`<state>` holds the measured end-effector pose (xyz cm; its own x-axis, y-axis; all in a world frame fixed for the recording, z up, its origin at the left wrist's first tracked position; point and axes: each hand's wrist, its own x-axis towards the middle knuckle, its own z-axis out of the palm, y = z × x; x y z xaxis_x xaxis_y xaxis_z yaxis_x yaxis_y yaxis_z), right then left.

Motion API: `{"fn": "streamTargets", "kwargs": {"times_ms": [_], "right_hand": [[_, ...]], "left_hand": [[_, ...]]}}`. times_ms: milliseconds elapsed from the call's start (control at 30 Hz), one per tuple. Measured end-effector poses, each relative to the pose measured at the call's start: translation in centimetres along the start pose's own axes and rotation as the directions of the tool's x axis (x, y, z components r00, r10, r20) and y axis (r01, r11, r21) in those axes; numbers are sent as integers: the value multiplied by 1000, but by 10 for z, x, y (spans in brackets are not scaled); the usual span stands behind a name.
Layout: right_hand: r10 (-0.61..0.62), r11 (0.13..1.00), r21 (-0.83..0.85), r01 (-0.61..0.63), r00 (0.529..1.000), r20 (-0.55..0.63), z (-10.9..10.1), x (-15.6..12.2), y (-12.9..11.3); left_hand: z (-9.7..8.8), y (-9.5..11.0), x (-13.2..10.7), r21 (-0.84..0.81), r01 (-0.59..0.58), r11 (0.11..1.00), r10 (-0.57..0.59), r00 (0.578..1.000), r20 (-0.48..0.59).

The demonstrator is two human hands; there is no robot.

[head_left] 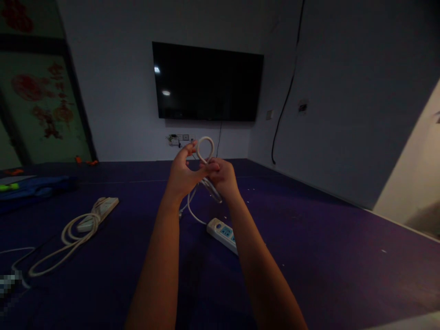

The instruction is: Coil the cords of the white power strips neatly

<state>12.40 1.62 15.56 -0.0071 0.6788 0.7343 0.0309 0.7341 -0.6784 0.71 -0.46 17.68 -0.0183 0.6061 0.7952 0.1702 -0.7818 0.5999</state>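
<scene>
In the middle of the head view, both my hands are on a white power cord, part of which makes a small upright loop above them. My left hand has its thumb stretched across toward the other hand and its fingers curved beside the loop. Closed around the gathered cord is my right hand. Below it hang folded strands, and one length runs down to a white power strip with blue socket faces. That strip lies on the dark purple surface, its near end hidden behind my right forearm.
Another power strip with a coiled white cord lies at the left. Farther left is a heap of blue cloth. A television hangs on the back wall, and a black cable runs down the right wall.
</scene>
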Motion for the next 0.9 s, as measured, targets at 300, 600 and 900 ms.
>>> {"fn": "streamTargets", "kwargs": {"times_ms": [300, 600, 900], "right_hand": [[-77, 990, 111, 87, 992, -98, -2, 0, -11], [-86, 979, 167, 113, 983, -161, -1, -1, -16], [-39, 989, 124, 77, 959, -281, -6, -1, -12]], "left_hand": [[7, -20, 1, -145, 132, 981, -73, 932, 356], [5, -16, 0, -123, 162, 979, -109, 929, 352], [16, -16, -3, -137, 191, 972, -134, 930, 342]]}}
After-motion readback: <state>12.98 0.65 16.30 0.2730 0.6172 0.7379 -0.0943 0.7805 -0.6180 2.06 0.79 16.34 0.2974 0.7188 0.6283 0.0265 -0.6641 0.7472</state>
